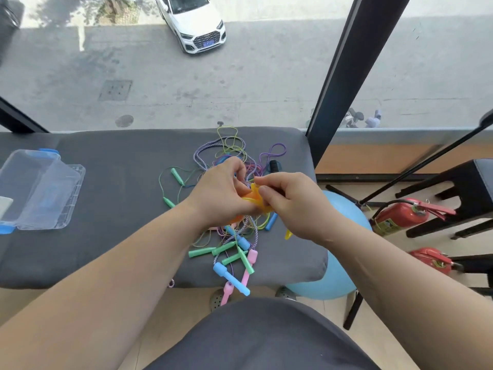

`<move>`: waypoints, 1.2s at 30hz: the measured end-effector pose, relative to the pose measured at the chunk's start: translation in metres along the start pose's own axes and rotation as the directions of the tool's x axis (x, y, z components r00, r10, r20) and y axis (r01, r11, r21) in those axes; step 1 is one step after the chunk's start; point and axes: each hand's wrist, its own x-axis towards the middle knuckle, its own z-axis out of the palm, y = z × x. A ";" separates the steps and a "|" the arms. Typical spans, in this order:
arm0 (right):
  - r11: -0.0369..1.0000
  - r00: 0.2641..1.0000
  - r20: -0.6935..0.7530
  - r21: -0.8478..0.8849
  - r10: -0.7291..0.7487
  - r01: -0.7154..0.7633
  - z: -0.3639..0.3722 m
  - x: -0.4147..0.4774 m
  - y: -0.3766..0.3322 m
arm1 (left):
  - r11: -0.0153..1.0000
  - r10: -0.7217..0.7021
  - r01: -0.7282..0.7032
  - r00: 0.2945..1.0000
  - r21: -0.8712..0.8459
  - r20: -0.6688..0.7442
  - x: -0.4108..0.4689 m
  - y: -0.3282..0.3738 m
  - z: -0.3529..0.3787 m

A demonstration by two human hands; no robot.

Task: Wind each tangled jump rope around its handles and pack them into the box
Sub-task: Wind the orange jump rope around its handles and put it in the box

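1. A clear box [70,193] with blue latches sits on the left end of the grey cushion [120,156], well apart from the ropes
2. Two green handles [176,175] on a thin green cord lie left of the cushion's middle
3. The left hand [221,194] hovers above the cushion's middle, fingers curled round an orange-and-yellow jump rope [253,194]
4. The right hand [293,206], touching the left, pinches that same rope between thumb and fingers
5. The tangled ropes [240,156] spread beneath both hands from the cushion's back edge to its front edge, where blue, green and pink handles [232,279] lie, some overhanging
6. A blue ball [344,209] rests against the cushion's right side, with a red fire extinguisher [400,216] further right
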 end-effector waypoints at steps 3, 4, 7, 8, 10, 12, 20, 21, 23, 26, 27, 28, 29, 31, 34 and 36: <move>0.923 0.983 0.028 0.340 0.182 -0.181 -0.008 0.006 0.006 | 0.935 0.186 -0.162 0.981 0.315 -0.048 -0.005 -0.002 0.003; 0.797 0.951 0.055 0.531 0.306 -0.287 -0.016 0.012 0.010 | 0.870 0.288 -0.256 0.957 0.421 -0.014 -0.009 -0.003 0.004; 0.440 0.829 0.191 0.772 0.526 -0.458 -0.035 0.028 0.014 | 0.680 0.523 -0.515 0.839 0.522 0.147 -0.019 -0.003 0.011; 0.401 0.815 0.218 0.784 0.537 -0.474 -0.035 0.031 0.012 | 0.611 0.566 -0.568 0.801 0.552 0.197 -0.020 -0.002 0.015; 0.399 0.816 0.241 0.777 0.525 -0.487 -0.026 0.034 0.004 | 0.495 0.612 -0.620 0.746 0.608 0.262 -0.019 -0.002 0.025; 0.473 0.836 0.223 0.738 0.502 -0.481 -0.017 0.032 -0.006 | 0.483 0.603 -0.605 0.754 0.634 0.260 -0.016 -0.002 0.027; 0.947 0.982 -0.121 0.305 0.146 -0.103 -0.002 -0.003 -0.016 | 0.985 0.154 -0.151 0.988 0.079 -0.030 -0.009 -0.004 0.006; 0.987 0.993 -0.111 0.158 0.041 -0.023 0.002 -0.007 -0.015 | 0.988 0.119 -0.118 0.993 0.099 0.000 -0.009 -0.001 0.004; 0.991 0.991 -0.055 -0.061 -0.126 0.123 0.002 -0.011 -0.007 | 0.986 0.080 -0.085 0.996 0.140 0.041 -0.008 0.005 0.004; 0.931 0.957 0.045 -0.224 -0.285 0.288 -0.005 -0.013 0.005 | 0.995 0.027 -0.036 0.995 0.095 0.095 -0.008 0.007 0.007; 0.921 0.955 0.062 -0.254 -0.290 0.296 -0.007 -0.014 0.007 | 1.000 0.005 -0.008 0.992 0.027 0.127 -0.008 0.008 0.007; 0.912 0.955 0.061 -0.285 -0.289 0.294 -0.008 -0.014 0.009 | 0.998 -0.014 0.025 0.987 -0.065 0.160 -0.007 0.010 0.006; 0.897 0.955 0.050 -0.333 -0.292 0.292 -0.009 -0.016 0.011 | 0.988 -0.033 0.060 0.982 -0.141 0.184 -0.007 0.011 0.005; 0.840 0.952 0.056 -0.458 -0.301 0.292 -0.010 -0.020 0.014 | 0.968 -0.067 0.114 0.975 -0.221 0.211 -0.006 0.015 0.001; 0.735 0.949 0.131 -0.605 -0.287 0.306 -0.005 -0.022 0.015 | 0.918 -0.149 0.226 0.958 -0.326 0.243 -0.003 0.015 0.002; 0.723 0.949 0.120 -0.622 -0.292 0.301 -0.001 -0.019 0.017 | 0.886 -0.213 0.299 0.941 -0.353 0.263 -0.002 0.014 0.003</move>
